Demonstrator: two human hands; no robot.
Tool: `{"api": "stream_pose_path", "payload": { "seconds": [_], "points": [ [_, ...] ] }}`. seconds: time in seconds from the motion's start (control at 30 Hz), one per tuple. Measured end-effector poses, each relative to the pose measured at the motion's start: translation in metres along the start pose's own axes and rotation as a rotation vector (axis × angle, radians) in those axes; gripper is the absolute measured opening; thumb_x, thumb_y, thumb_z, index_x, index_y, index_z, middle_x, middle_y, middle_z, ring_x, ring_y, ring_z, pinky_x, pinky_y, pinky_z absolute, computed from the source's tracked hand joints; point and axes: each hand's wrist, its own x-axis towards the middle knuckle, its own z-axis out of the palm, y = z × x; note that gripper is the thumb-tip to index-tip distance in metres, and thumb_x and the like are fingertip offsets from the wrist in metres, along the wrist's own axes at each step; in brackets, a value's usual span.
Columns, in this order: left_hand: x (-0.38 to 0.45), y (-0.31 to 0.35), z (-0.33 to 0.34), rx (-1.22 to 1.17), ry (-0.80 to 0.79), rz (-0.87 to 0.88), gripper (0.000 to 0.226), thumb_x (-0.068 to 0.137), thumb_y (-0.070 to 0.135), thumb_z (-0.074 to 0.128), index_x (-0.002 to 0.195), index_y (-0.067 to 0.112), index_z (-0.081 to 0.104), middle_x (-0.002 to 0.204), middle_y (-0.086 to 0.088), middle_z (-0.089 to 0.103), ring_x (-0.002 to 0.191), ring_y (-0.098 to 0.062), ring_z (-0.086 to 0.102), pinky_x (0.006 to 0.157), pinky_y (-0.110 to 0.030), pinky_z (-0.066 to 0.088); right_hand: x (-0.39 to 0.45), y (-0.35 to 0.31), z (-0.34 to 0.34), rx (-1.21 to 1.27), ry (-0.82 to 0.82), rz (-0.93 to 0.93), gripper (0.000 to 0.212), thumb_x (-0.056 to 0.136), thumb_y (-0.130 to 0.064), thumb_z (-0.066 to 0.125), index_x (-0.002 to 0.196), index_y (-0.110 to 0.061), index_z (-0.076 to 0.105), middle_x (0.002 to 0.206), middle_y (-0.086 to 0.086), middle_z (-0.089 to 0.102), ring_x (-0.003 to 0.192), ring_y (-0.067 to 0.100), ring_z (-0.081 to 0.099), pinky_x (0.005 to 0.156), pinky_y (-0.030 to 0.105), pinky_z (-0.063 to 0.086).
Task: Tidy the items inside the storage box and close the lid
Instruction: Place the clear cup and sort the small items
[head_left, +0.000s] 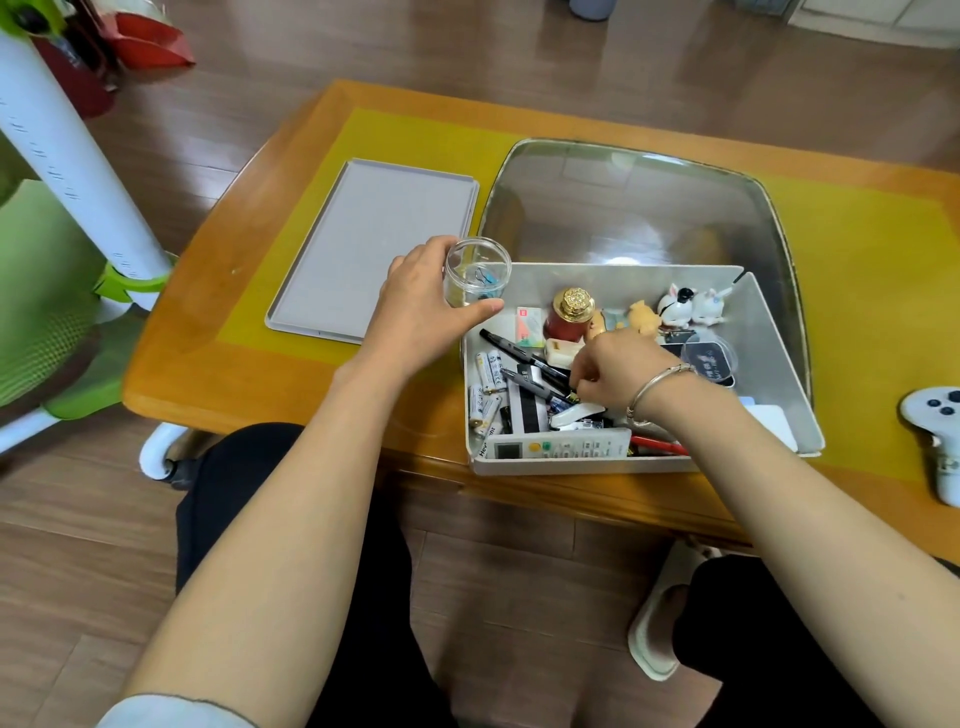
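Observation:
The grey storage box (769, 332) stands open on the table, full of loose items: batteries (485, 379), black pens (519, 356), a white remote (558, 448), a red bottle with a gold cap (569, 312) and small figurines (685, 306). Its grey lid (374, 244) lies flat on the mat to the left. My left hand (421, 306) grips a clear plastic jar (475, 278) at the box's far left corner; small clips lie inside it. My right hand (615, 374) reaches into the box middle, fingertips pinching something small by the pens.
A large metal tray (634, 208) lies behind and under the box. The table (208, 364) carries a yellow mat. A white game controller (935, 431) sits at the right edge. A green and white chair (78, 234) stands left of the table.

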Motion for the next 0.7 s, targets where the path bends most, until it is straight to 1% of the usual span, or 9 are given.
{"api": "stream_pose_path", "payload": {
  "seconds": [0.17,0.27,0.33,0.4,0.5,0.53,0.6,0.67,0.7],
  "points": [
    [-0.001,0.000,-0.002,-0.001,-0.002,0.009,0.069,0.073,0.045,0.077,0.130,0.018,0.048,0.125,0.000,0.057,0.116,-0.020,0.047,0.090,-0.027,0.037,0.008,-0.005,0.003,-0.163,-0.104,0.030,0.012,0.084,-0.023,0.060,0.083,-0.028,0.070,0.088,-0.001,0.064,0.077,0.022,0.059,0.060,0.027,0.043],
    [-0.002,0.000,-0.002,0.001,-0.008,0.015,0.070,0.073,0.046,0.077,0.130,0.018,0.048,0.126,0.000,0.057,0.117,-0.020,0.047,0.091,-0.026,0.036,0.013,-0.006,0.002,-0.179,-0.164,0.017,0.005,0.084,-0.027,0.064,0.084,-0.031,0.068,0.091,-0.003,0.066,0.081,0.021,0.060,0.065,0.029,0.051],
    [-0.002,0.001,-0.003,0.000,-0.005,0.016,0.069,0.073,0.046,0.076,0.130,0.018,0.048,0.126,0.000,0.057,0.117,-0.020,0.046,0.091,-0.027,0.037,0.015,-0.008,0.000,-0.157,-0.206,-0.036,0.008,0.083,-0.029,0.066,0.090,-0.033,0.070,0.092,-0.007,0.067,0.083,0.018,0.061,0.067,0.026,0.050],
    [-0.002,0.002,-0.003,-0.006,-0.001,0.017,0.069,0.073,0.046,0.076,0.130,0.018,0.048,0.126,0.000,0.057,0.117,-0.020,0.046,0.090,-0.027,0.037,0.013,-0.014,-0.001,-0.013,-0.264,-0.147,0.017,0.083,-0.025,0.067,0.099,-0.030,0.071,0.091,-0.012,0.066,0.084,0.013,0.060,0.067,0.019,0.046],
    [-0.003,0.004,-0.003,-0.009,0.000,0.030,0.069,0.073,0.045,0.076,0.129,0.017,0.049,0.125,0.000,0.057,0.116,-0.020,0.046,0.089,-0.026,0.037,0.005,-0.035,0.004,0.324,-0.359,-0.289,0.023,0.087,-0.012,0.062,0.103,-0.025,0.072,0.089,-0.020,0.064,0.079,-0.002,0.059,0.068,0.004,0.042],
    [-0.003,0.005,-0.004,-0.010,0.002,0.034,0.069,0.073,0.045,0.076,0.130,0.017,0.048,0.125,0.000,0.057,0.116,-0.019,0.046,0.089,-0.025,0.037,0.005,-0.039,0.008,0.366,-0.341,-0.290,0.023,0.088,-0.011,0.060,0.103,-0.024,0.072,0.087,-0.020,0.063,0.077,-0.004,0.058,0.067,0.003,0.042],
    [-0.003,0.005,-0.004,-0.008,0.004,0.034,0.069,0.073,0.045,0.076,0.130,0.017,0.048,0.125,0.000,0.057,0.116,-0.019,0.046,0.090,-0.026,0.037,0.006,-0.038,0.011,0.380,-0.223,-0.233,0.020,0.089,-0.011,0.057,0.098,-0.022,0.070,0.079,-0.019,0.059,0.074,0.002,0.056,0.062,0.007,0.040],
    [-0.003,0.004,-0.005,-0.005,0.000,0.031,0.068,0.074,0.045,0.076,0.130,0.018,0.048,0.126,0.000,0.057,0.116,-0.019,0.046,0.092,-0.028,0.038,0.007,-0.029,0.009,0.320,-0.086,-0.150,0.014,0.087,-0.011,0.057,0.092,-0.021,0.066,0.074,-0.017,0.055,0.074,0.011,0.055,0.061,0.014,0.039],
    [-0.004,0.004,-0.006,-0.004,-0.001,0.031,0.068,0.074,0.045,0.076,0.130,0.018,0.048,0.126,0.000,0.056,0.117,-0.019,0.046,0.092,-0.028,0.038,0.008,-0.024,0.007,0.263,-0.050,-0.119,0.012,0.086,-0.011,0.056,0.088,-0.018,0.066,0.074,-0.013,0.058,0.076,0.014,0.057,0.064,0.018,0.042]
  ]
}}
